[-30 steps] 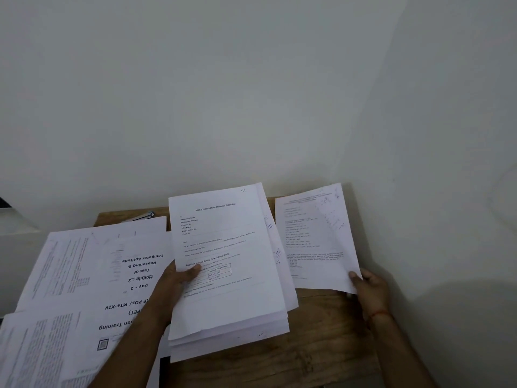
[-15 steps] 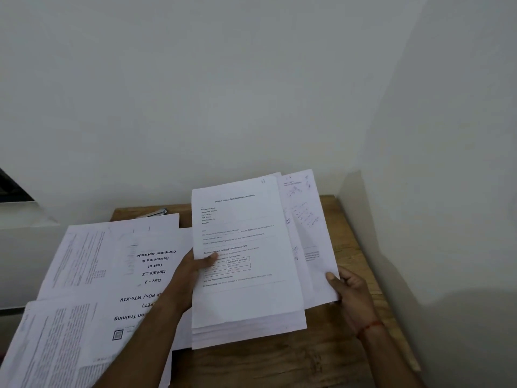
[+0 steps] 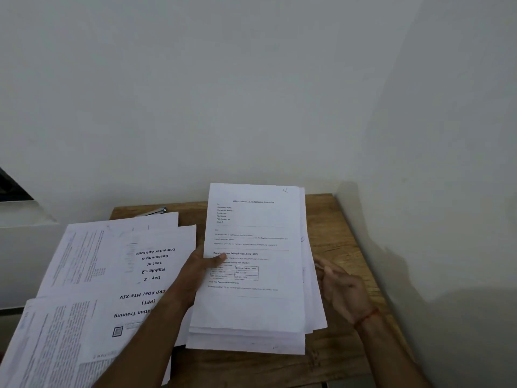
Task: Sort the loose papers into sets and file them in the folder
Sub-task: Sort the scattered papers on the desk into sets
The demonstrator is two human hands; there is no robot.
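Observation:
A stack of printed white papers (image 3: 251,309) is lifted over the wooden table (image 3: 352,239), with a letter bearing a small table on top. My left hand (image 3: 201,273) grips the stack's left edge, thumb lying on the top sheet. My right hand (image 3: 340,287) is beside the stack's right edge, fingers straight and blurred, touching or nearly touching the sheet edges. Further papers (image 3: 134,264) lie spread on the left, the top one headed "Day - 2 Module - 2" and facing away from me. No folder is in sight.
A white wall stands behind the table, and another closes in on the right. A metal clip or pen (image 3: 156,211) pokes out behind the left papers. More printed sheets (image 3: 50,340) overhang the table at bottom left.
My right hand brought the separate sheet leftward against the stack and let go of it. The stack now looks squarer, and the view has shifted slightly.

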